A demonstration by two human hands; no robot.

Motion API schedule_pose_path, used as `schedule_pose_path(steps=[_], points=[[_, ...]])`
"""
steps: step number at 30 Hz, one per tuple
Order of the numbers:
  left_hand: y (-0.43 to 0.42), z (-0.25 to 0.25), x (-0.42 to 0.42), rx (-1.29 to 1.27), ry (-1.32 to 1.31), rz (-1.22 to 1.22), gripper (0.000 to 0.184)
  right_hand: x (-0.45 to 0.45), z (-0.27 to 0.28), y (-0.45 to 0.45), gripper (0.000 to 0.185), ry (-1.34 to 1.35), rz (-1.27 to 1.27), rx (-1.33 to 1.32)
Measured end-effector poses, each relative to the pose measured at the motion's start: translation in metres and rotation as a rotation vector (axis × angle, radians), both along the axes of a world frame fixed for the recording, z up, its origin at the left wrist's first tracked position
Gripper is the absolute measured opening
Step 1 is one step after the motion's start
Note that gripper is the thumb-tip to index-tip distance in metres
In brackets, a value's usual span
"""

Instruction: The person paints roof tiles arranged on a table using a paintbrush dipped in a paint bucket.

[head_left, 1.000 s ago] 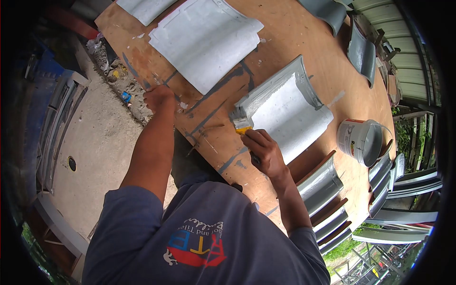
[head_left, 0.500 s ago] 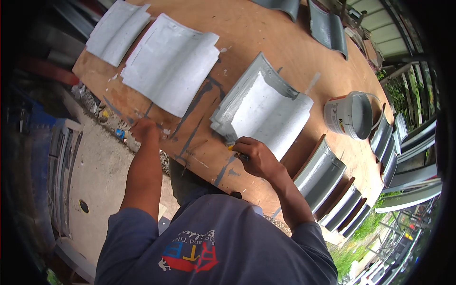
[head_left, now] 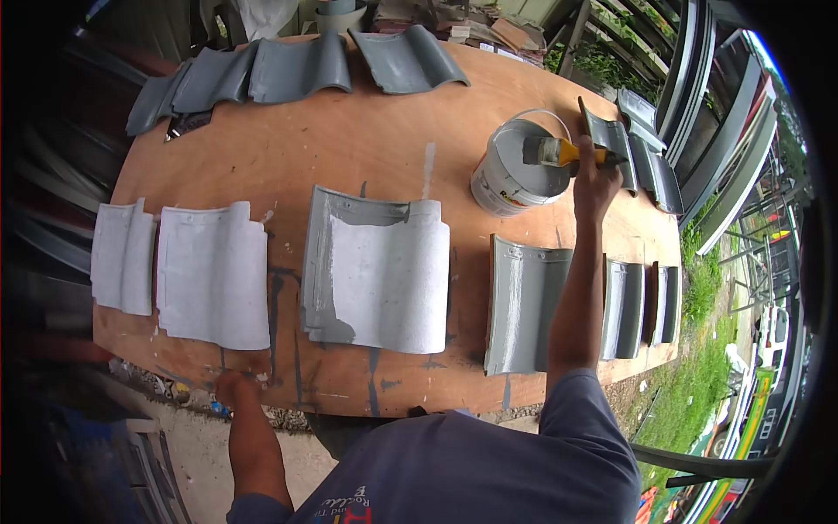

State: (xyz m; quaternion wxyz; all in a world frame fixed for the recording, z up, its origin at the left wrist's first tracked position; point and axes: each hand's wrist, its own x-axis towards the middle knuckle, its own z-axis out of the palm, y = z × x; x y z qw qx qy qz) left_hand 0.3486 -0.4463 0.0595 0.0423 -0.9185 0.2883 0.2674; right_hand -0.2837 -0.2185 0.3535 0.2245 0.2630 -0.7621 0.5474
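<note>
My right hand [head_left: 597, 179] grips a yellow-handled paintbrush [head_left: 566, 152], its bristles over the mouth of a white bucket [head_left: 506, 179] of grey paint. My left hand [head_left: 237, 387] rests at the near edge of the wooden table [head_left: 253, 148]; what its fingers do is too small to make out. In the middle lies a white tile [head_left: 388, 279] with grey paint along its left side and top edge. Two unpainted white tiles [head_left: 212, 275] are on the left. Grey tiles [head_left: 528, 301] stand to the right, partly behind my right forearm.
Several grey tiles [head_left: 301, 68] line the far edge of the table. More grey tiles [head_left: 608, 140] lie at the right beyond the bucket. Metal beams [head_left: 716, 122] and grass [head_left: 685, 384] are off to the right, with stacked boards behind the table.
My right hand has moved with the brush from the middle tile to the paint bucket. Grey now covers the tile's lower left corner. The view has turned, and my left hand stays by the near edge.
</note>
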Motion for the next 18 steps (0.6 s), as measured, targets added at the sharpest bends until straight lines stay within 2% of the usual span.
schedule_pose_path(steps=[2,3,5,7,8,10,11,12,14,15,16,18], points=[[-0.002,0.001,0.002,-0.002,-0.017,-0.007,0.058,-0.048,-0.025,-0.005,0.049,0.040,-0.062,0.162],[-0.006,-0.013,0.008,-0.033,0.000,0.082,0.058,-0.054,-0.027,-0.008,0.049,0.021,-0.076,0.294],[-0.006,-0.040,0.018,-0.069,0.013,0.174,0.058,-0.057,-0.031,-0.018,0.047,-0.070,-0.028,0.348],[-0.002,-0.058,0.028,-0.008,-0.094,-0.092,0.060,-0.062,-0.037,-0.026,0.046,-0.155,0.039,0.338],[-0.002,-0.050,0.028,-0.007,-0.102,-0.086,0.060,-0.064,-0.042,-0.028,0.045,-0.237,0.103,0.335],[-0.003,-0.024,0.013,-0.111,0.132,0.257,0.056,-0.063,-0.040,-0.027,0.044,-0.214,0.104,0.305],[-0.004,-0.020,0.007,-0.106,0.118,0.272,0.056,-0.062,-0.038,-0.027,0.044,-0.186,0.100,0.273],[-0.002,-0.015,0.003,-0.035,0.044,0.068,0.054,-0.062,-0.039,-0.027,0.043,-0.128,0.062,0.247],[-0.001,-0.013,0.006,-0.029,0.011,0.081,0.045,-0.064,-0.045,-0.027,0.042,-0.110,0.034,0.292],[-0.006,-0.022,0.007,-0.113,0.054,0.288,0.039,-0.065,-0.047,-0.027,0.042,-0.140,0.035,0.357],[-0.009,-0.029,0.011,-0.111,0.038,0.307,0.039,-0.065,-0.050,-0.026,0.043,-0.160,0.121,0.350],[-0.013,-0.045,0.018,-0.253,0.113,0.563,0.032,-0.073,-0.056,-0.018,0.043,-0.197,0.136,0.273]])
